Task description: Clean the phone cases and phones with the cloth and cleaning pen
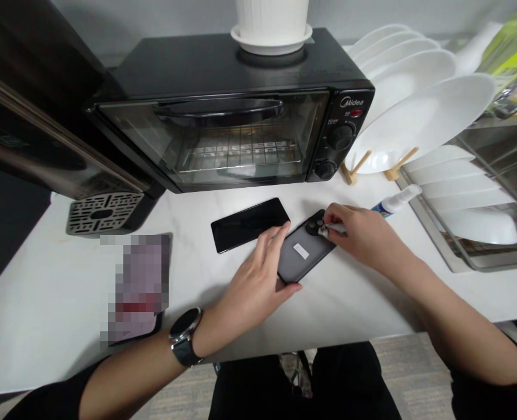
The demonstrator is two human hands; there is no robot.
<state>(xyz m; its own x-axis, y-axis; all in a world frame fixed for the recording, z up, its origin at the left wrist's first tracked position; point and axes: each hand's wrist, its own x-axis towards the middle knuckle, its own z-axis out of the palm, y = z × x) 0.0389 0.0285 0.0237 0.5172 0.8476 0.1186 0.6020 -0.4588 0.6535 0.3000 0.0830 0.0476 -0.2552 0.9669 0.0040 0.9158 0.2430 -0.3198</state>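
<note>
A dark grey phone (301,254) lies face down on the white counter (57,291), with a small white sticker on its back. My left hand (258,279) grips its lower left edge, fingers and thumb pressed around it. My right hand (358,233) is closed on a small white item, too small to name, and presses it on the phone's round camera module (314,226). A second black phone (250,224) lies screen up just left of the first one.
A black toaster oven (241,111) stands behind the phones, a white pot on top. White plates (416,111) fill a rack at the right, beside a steel sink tray. A small white bottle (396,200) lies near my right hand. Another phone (138,289) lies at left.
</note>
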